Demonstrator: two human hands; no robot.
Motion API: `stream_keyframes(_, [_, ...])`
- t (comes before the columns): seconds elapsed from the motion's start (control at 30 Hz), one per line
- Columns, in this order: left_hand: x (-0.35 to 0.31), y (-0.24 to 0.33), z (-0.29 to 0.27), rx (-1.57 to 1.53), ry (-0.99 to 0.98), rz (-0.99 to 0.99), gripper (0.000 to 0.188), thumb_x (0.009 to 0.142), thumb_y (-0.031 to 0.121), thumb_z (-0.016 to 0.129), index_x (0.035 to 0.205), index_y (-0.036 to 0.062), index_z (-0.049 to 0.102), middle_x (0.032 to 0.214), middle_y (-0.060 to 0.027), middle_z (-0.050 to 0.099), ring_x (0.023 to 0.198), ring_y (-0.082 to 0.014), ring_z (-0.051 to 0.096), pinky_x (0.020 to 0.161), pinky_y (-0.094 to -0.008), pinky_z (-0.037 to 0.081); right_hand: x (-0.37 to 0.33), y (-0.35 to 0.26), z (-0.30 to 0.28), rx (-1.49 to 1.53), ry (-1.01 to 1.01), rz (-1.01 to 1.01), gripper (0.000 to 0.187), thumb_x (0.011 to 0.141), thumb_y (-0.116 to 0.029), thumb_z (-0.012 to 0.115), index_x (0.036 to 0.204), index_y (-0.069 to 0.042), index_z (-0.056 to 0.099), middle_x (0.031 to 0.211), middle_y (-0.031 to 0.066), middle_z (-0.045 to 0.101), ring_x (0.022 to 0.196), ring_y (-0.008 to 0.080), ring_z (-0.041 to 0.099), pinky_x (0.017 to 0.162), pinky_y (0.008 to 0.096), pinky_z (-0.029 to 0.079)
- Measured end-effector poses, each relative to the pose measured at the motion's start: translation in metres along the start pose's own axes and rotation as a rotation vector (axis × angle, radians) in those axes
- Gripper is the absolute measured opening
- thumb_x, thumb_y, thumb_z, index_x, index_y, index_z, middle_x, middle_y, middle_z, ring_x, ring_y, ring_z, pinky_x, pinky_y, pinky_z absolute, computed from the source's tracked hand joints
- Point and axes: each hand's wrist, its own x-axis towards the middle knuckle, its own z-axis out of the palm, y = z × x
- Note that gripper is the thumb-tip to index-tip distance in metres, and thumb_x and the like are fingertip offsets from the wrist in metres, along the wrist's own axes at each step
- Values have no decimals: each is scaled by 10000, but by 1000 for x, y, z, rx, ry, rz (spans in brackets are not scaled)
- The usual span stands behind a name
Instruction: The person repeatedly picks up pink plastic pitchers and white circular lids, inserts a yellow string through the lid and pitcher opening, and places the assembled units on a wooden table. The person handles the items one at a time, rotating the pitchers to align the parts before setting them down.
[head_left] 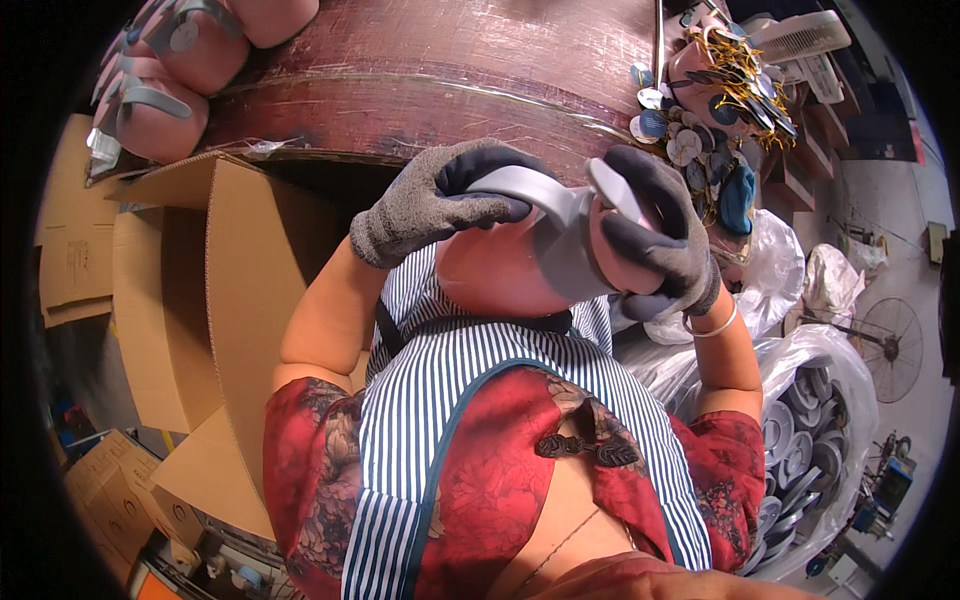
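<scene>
A pink jug (500,270) with a grey collar and grey handle lies tilted on its side in front of my striped apron, its top end toward the right. My left hand (440,195), in a grey and dark knit work glove, is closed round the jug's handle. In a matching glove, my right hand (665,235) grips the pink top end, with its fingers wrapped over it and beside a light grey lever (615,188). The glove hides part of that top end.
Several pink jugs (165,115) stand on the worn reddish table (420,110) at the far left. Round tags with yellow strings (740,85) are heaped at its right. An open carton (240,330) is at my left, and a clear bag of grey lids (800,440) at my right, near a fan (890,345).
</scene>
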Motion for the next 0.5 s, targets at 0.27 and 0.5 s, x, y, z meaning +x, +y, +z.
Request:
stream_keyframes(0.27, [-3, -23, 8, 306, 212, 128, 422, 827, 154, 803, 1199, 15, 661, 1080, -101, 737, 978, -148, 691, 883, -305, 541, -5, -7, 1, -7, -312, 419, 1128, 729, -799, 589, 1558, -97, 286, 1579, 264, 273, 1380, 478, 362, 1127, 557, 293])
stream_keyframes(0.5, [14, -7, 6, 195, 65, 115, 420, 825, 108, 783, 1210, 12, 647, 1099, -108, 721, 1033, -149, 664, 916, -296, 517, 46, 13, -29, -85, -434, -271, 636, 895, -656, 452, 1280, -187, 644, 1397, 205, 529, 1260, 399, 528, 1053, 567, 409])
